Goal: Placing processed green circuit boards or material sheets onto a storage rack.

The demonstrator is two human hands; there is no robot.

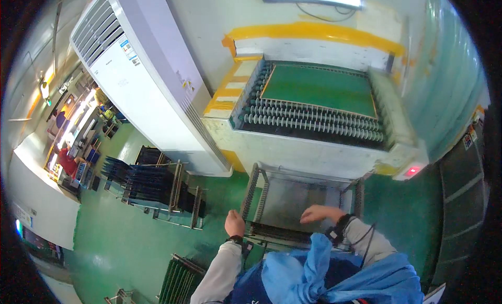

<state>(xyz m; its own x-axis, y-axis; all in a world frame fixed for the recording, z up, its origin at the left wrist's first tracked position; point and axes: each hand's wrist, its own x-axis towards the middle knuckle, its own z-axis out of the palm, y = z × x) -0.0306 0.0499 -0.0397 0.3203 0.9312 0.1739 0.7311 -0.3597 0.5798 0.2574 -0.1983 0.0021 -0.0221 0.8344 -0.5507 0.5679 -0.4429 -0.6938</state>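
Note:
A metal slotted rack (252, 191) stands in front of me, with several dark thin panels (280, 234) at its near end. My left hand (234, 223) is closed beside the rack's left side rail; whatever its fingers hold, if anything, is hidden. My right hand (320, 213) hovers over the rack, its fingers stretched to the left and nothing seen in them. Beyond the rack, a flat green panel (321, 89) lies on the rollers (314, 119) of a conveyor machine (303, 147).
A tall white air conditioner (141, 89) stands left of the machine. Racks of dark panels (149, 184) are on the green floor to the left, and a rack of green panels (180, 283) sits lower left. Dark cabinets (463, 199) line the right. People work at a far-left bench.

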